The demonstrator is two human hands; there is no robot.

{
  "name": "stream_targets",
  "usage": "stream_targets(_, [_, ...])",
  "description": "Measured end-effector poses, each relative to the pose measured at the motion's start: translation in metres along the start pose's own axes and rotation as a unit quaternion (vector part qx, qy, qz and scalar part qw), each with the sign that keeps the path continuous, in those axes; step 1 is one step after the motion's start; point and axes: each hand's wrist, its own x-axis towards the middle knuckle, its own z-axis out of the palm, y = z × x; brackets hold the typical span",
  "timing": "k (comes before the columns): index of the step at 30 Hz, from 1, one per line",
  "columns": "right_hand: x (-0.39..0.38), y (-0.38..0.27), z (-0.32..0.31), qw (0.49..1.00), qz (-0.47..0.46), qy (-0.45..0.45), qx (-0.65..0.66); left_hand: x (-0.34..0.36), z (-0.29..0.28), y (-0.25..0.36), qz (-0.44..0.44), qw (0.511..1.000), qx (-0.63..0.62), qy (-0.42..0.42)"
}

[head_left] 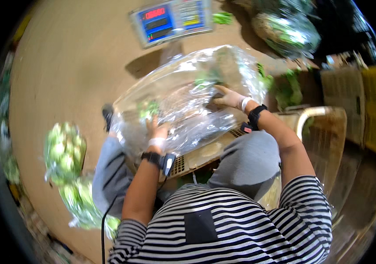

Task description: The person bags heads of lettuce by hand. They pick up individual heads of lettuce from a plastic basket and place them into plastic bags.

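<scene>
A large clear plastic bag lies across a slotted crate over my knees, with a few green vegetables showing through it. My left hand, in a thin glove, presses on the bag's near edge beside the greens. My right hand, also gloved, grips the bag's film near its middle right. Both wrists carry black bands.
A weighing scale with a blue display panel stands on the brown floor ahead. Bagged green vegetables lie at my left, more bagged greens at the upper right. Cardboard boxes and a wooden crate stand at the right.
</scene>
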Motion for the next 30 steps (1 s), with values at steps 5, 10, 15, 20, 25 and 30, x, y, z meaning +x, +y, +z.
stream_targets(5, [-0.120, -0.080, -0.078, 0.958, -0.114, 0.034, 0.259, -0.115, -0.100, 0.160, 0.255, 0.869, -0.401, -0.139])
stream_targets(10, [-0.303, -0.055, -0.089, 0.856, -0.017, 0.422, 0.298, -0.287, -0.118, 0.273, 0.636, 0.494, -0.376, -0.459])
stream_targets(15, [-0.440, 0.037, -0.033, 0.755, 0.121, 0.535, 0.358, -0.369, -0.082, 0.288, 0.645, 0.255, -0.326, -0.643])
stream_targets(20, [-0.470, 0.108, 0.001, 0.763, 0.201, 0.475, 0.390, -0.371, -0.054, 0.300, 0.631, 0.238, -0.314, -0.668])
stream_targets(25, [-0.396, 0.131, -0.033, 0.884, 0.222, 0.411, 0.007, -0.276, -0.011, 0.279, 0.483, 0.826, -0.143, -0.252])
stream_targets(30, [-0.285, 0.124, -0.055, 0.863, 0.032, 0.217, -0.456, -0.203, 0.037, 0.148, 0.378, 0.818, 0.405, -0.153])
